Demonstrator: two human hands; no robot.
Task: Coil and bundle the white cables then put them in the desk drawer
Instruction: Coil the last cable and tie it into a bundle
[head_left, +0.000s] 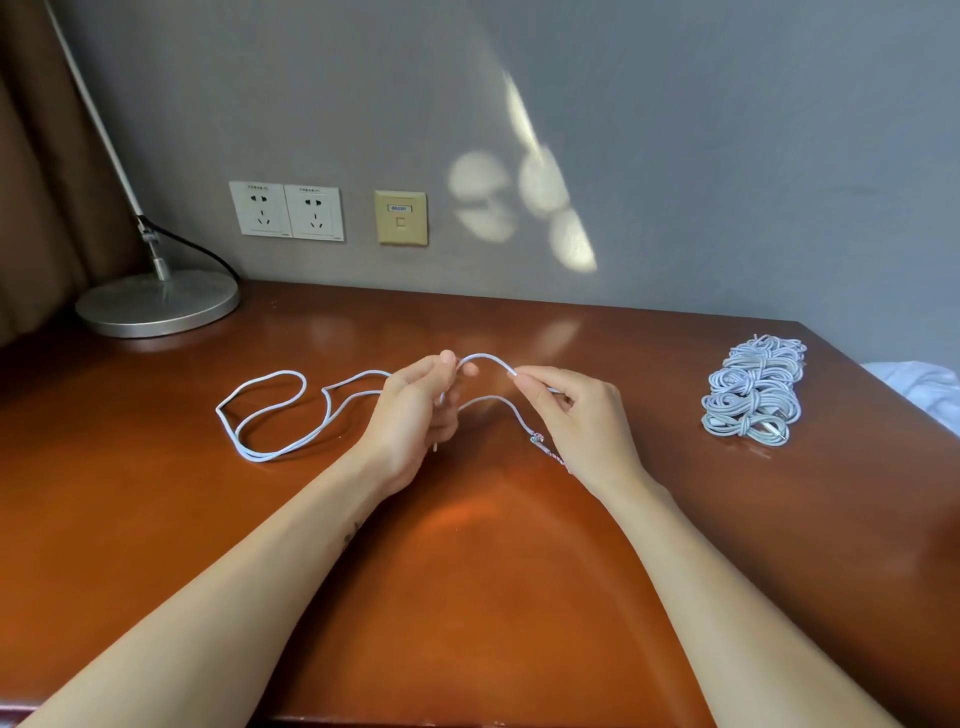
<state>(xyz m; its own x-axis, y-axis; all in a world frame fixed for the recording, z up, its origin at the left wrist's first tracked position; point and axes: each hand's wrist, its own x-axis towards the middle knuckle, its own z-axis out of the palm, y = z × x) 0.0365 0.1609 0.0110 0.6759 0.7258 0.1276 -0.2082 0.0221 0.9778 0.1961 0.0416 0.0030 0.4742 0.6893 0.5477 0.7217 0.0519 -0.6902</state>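
Coiling looks just begun: left hand (415, 415) and right hand (576, 415) both pinch the loose white cable (270, 415) left of the finished bundles (750, 395) (drawer unseen), so more loops must be gathered next.

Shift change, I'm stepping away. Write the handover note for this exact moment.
The left hand grips the loose white cable; the right hand pinches it further along.
Its rest trails in loose loops on the desk, to the left.
Done: bundled cables piled at right.
To do: coil and bundle this one, put all in the drawer, which is not in view.
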